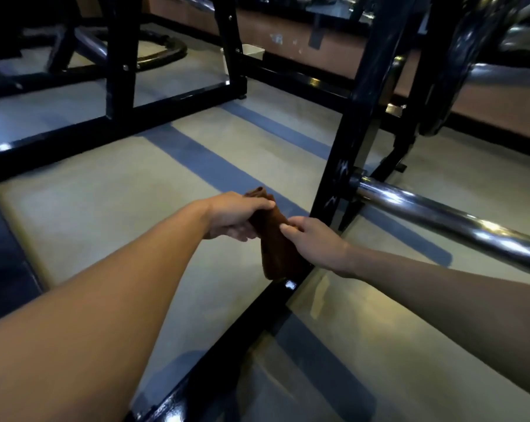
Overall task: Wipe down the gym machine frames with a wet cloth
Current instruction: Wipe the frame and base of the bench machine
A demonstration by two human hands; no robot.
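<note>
Two hands share one brown cloth (272, 239) above the floor rail (227, 339): left hand (233, 216) w/ fingers wrapped on its top, right hand (315, 242) pinching its side. Beyond: one black post (345, 141), one chrome bar (446, 220).

A pale gym floor (105, 226) crossed by blue-grey stripes (208, 161) fills most of the view. A white bin (253, 51) stands near a reddish-brown wall (288, 28) with a dark skirting along its base. A curved black tube (169, 54) lies on the floor at upper left.
</note>
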